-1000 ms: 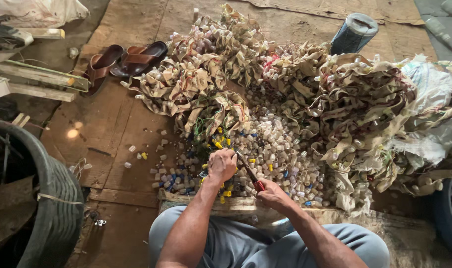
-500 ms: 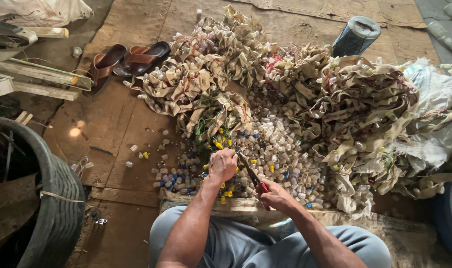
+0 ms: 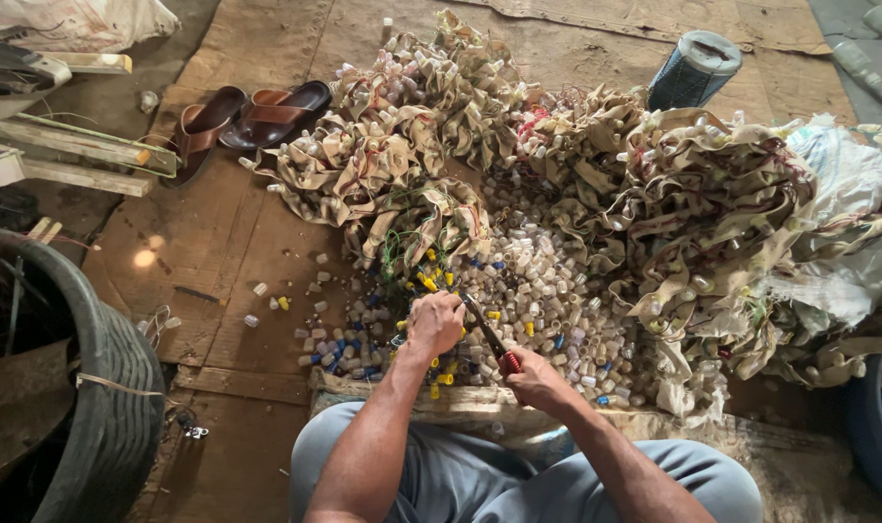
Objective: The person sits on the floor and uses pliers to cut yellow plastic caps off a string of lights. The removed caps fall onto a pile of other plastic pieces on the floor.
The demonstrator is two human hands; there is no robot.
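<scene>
While the left hand [image 3: 433, 324] closes on something small and the right hand [image 3: 530, 376] grips a red-handled tool [image 3: 489, 339], loose caps [image 3: 547, 300] lie beside them; beyond the caps, heaped strips [image 3: 654, 184] look uncut.

Red-handled cutting tool [image 3: 491, 341], dark blades angled up-left, held above a heap of small pale, blue and yellow plastic caps [image 3: 547, 300], just beside the heap's near edge.

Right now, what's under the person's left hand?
Under the left hand lies a heap of small caps, pale, blue and yellow, spread on the floor. Whatever the closed fingers grip is covered. The right hand holds a red-handled tool.
</scene>
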